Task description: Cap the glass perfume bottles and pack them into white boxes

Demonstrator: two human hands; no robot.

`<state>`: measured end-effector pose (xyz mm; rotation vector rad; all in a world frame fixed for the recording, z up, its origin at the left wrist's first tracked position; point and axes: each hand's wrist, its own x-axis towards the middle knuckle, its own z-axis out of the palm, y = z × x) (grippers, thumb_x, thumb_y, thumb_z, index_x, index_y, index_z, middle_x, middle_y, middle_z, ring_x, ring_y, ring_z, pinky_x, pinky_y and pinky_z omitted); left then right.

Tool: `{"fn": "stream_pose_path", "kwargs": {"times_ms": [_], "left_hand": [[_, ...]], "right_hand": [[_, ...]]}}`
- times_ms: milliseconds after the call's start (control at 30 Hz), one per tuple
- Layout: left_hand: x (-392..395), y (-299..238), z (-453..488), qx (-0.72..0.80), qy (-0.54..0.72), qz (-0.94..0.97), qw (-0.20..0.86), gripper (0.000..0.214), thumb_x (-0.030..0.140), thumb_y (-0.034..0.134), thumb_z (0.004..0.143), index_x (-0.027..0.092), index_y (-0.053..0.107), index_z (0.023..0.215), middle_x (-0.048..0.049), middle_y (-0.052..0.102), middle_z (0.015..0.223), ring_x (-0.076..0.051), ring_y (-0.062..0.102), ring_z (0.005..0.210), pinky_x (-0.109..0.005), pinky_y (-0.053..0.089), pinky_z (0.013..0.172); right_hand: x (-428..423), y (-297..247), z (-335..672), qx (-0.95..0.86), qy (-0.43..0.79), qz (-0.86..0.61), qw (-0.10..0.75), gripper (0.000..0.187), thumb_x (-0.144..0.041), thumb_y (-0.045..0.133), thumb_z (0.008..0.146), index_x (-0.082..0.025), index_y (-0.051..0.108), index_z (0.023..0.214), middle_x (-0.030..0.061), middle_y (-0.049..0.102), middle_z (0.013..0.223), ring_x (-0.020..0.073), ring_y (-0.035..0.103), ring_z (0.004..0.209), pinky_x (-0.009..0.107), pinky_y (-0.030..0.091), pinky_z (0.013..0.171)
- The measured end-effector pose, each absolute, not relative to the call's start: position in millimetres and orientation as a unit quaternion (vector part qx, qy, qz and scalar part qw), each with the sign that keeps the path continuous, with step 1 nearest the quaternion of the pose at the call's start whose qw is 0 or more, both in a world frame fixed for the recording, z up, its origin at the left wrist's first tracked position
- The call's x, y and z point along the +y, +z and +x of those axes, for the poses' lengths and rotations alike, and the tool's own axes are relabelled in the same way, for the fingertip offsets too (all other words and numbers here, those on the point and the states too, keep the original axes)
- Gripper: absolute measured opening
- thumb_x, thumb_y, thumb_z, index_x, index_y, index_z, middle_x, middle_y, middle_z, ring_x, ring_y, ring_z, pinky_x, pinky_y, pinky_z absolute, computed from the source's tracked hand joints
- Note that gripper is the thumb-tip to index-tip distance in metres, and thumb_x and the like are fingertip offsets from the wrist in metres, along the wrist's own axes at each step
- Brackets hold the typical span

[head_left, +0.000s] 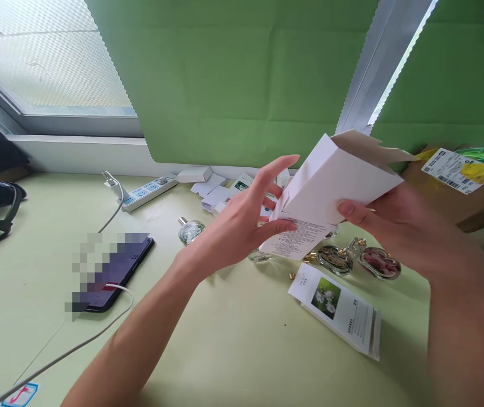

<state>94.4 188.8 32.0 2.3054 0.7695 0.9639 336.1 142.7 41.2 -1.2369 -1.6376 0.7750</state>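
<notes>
Box: white, held above the pale green table, between the two hands; its long axis seemed to slant from lower left to upper right, with loose flaps at the upper right.
Left hand: at the lower left end, index finger raised apart from the box, thumb lying over the printed panel; whether the other fingers, bent near the edge, gripped from behind I could not tell.
Right hand: pinching the box from the right, thumb on its plain face, other fingers hidden; this hand was nearer the flapped end.
Printed panel: lines of small text, at the box's lower left; flap, side or separate sheet, I could not tell.
Flower-printed carton: lying on the table below the right hand, its long axis running down to the right.
Bottles: dark one and red one behind that carton, clear one beyond the left forearm.
</notes>
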Motion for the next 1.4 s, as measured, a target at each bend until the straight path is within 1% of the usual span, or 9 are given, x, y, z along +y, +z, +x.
{"fn": "stream_pose_path", "kwargs": {"times_ms": [133, 300, 500, 700, 767, 833, 933, 1200, 1400], "left_hand": [[189, 32, 95, 0.26, 0.335, 0.876, 0.229, 0.077, 0.037, 0.06, 0.092, 0.049, 0.01, 0.15, -0.0031, 0.049, 0.139, -0.022, 0.061, 0.104, -0.038, 0.061, 0.081], [188, 34, 95, 0.237, 0.308, 0.9, 0.199, 0.079, 0.028, 0.058, 0.094, 0.049, 0.007, 0.151, 0.0, 0.036, 0.154, -0.022, 0.058, 0.111, -0.036, 0.06, 0.084], [188, 35, 93, 0.205, 0.329, 0.9, 0.2, 0.078, 0.03, 0.06, 0.092, 0.051, 0.012, 0.149, 0.0027, 0.027, 0.159, -0.025, 0.056, 0.119, -0.038, 0.061, 0.08], [189, 38, 91, 0.217, 0.331, 0.895, 0.207, 0.074, 0.029, 0.061, 0.092, 0.048, 0.018, 0.148, 0.0027, 0.024, 0.16, -0.026, 0.052, 0.124, -0.037, 0.061, 0.082], [189, 38, 91, 0.216, 0.331, 0.894, 0.211, 0.072, 0.03, 0.061, 0.092, 0.048, 0.019, 0.148, 0.0019, 0.026, 0.159, -0.025, 0.053, 0.122, -0.037, 0.061, 0.082], [188, 38, 91, 0.216, 0.327, 0.895, 0.213, 0.069, 0.03, 0.06, 0.093, 0.047, 0.021, 0.147, 0.0003, 0.031, 0.156, -0.024, 0.056, 0.117, -0.037, 0.061, 0.083], [188, 36, 91, 0.225, 0.321, 0.895, 0.215, 0.064, 0.029, 0.059, 0.093, 0.045, 0.026, 0.145, -0.0027, 0.038, 0.151, -0.021, 0.06, 0.109, -0.038, 0.06, 0.083], [188, 36, 90, 0.193, 0.318, 0.904, 0.21, 0.051, 0.029, 0.058, 0.094, 0.038, 0.036, 0.139, -0.006, 0.052, 0.134, -0.021, 0.058, 0.109, -0.036, 0.059, 0.082], [187, 39, 90, 0.196, 0.31, 0.905, 0.215, 0.037, 0.031, 0.055, 0.095, 0.032, 0.044, 0.13, -0.0068, 0.056, 0.12, -0.019, 0.058, 0.104, -0.034, 0.059, 0.079]], "right_hand": [[145, 38, 339, -0.673, 0.348, -0.481, 0.441, 0.056, -0.037, 0.068, 0.086, -0.038, 0.043, 0.136, -0.0005, 0.056, 0.139, 0.0216, 0.059, 0.117, 0.039, 0.057, 0.093], [143, 38, 341, -0.69, 0.368, -0.478, 0.4, 0.056, -0.032, 0.067, 0.086, -0.04, 0.043, 0.137, 0.001, 0.057, 0.136, 0.0208, 0.062, 0.102, 0.033, 0.061, 0.074], [144, 39, 342, -0.679, 0.393, -0.475, 0.398, 0.067, -0.024, 0.071, 0.081, -0.04, 0.045, 0.14, 0.0018, 0.063, 0.125, 0.018, 0.062, 0.086, 0.034, 0.061, 0.074], [144, 42, 346, -0.668, 0.443, -0.438, 0.407, 0.067, -0.024, 0.076, 0.079, -0.041, 0.048, 0.138, 0.0, 0.059, 0.133, 0.0206, 0.06, 0.113, 0.03, 0.058, 0.086], [144, 44, 348, -0.674, 0.446, -0.418, 0.416, 0.056, -0.033, 0.07, 0.084, -0.039, 0.05, 0.137, 0.0016, 0.058, 0.135, 0.0213, 0.06, 0.113, 0.031, 0.058, 0.085], [143, 45, 349, -0.67, 0.446, -0.408, 0.43, 0.045, -0.048, 0.058, 0.091, -0.037, 0.054, 0.134, 0.0043, 0.06, 0.132, 0.0224, 0.065, 0.104, 0.034, 0.06, 0.08], [143, 45, 349, -0.651, 0.458, -0.42, 0.437, 0.048, -0.06, 0.047, 0.091, -0.035, 0.054, 0.132, 0.0066, 0.065, 0.123, 0.0238, 0.07, 0.091, 0.037, 0.06, 0.075], [141, 43, 351, -0.673, 0.439, -0.437, 0.405, 0.041, -0.045, 0.056, 0.091, -0.04, 0.054, 0.132, -0.0002, 0.057, 0.134, 0.0188, 0.064, 0.106, 0.023, 0.057, 0.08], [141, 44, 349, -0.692, 0.425, -0.437, 0.386, 0.041, -0.04, 0.06, 0.09, -0.041, 0.054, 0.131, 0.0005, 0.057, 0.135, 0.0215, 0.058, 0.118, 0.028, 0.058, 0.084]]}}
